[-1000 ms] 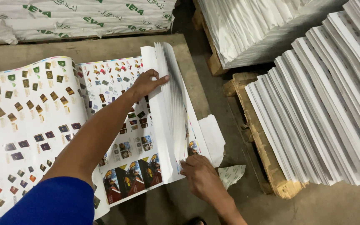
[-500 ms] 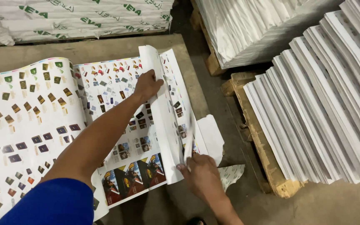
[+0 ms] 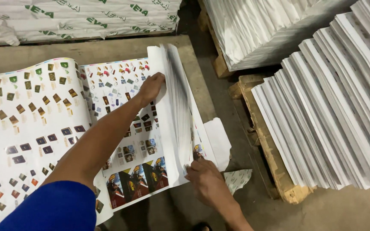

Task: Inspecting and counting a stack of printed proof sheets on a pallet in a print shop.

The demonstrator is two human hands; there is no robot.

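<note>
We note left hand [image 3: 151,87] flat, open on thick stack of colour-printed paper sheets [image 3: 120,128]; right hand [image 3: 207,179] pinching lifted sheet edges [image 3: 177,107]; fanning partway, near corner unreleased.

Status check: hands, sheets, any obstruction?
Left hand pressing the curled printed sheets. Right hand gripping their near edge. Loose paper scrap beside it, not blocking.
</note>
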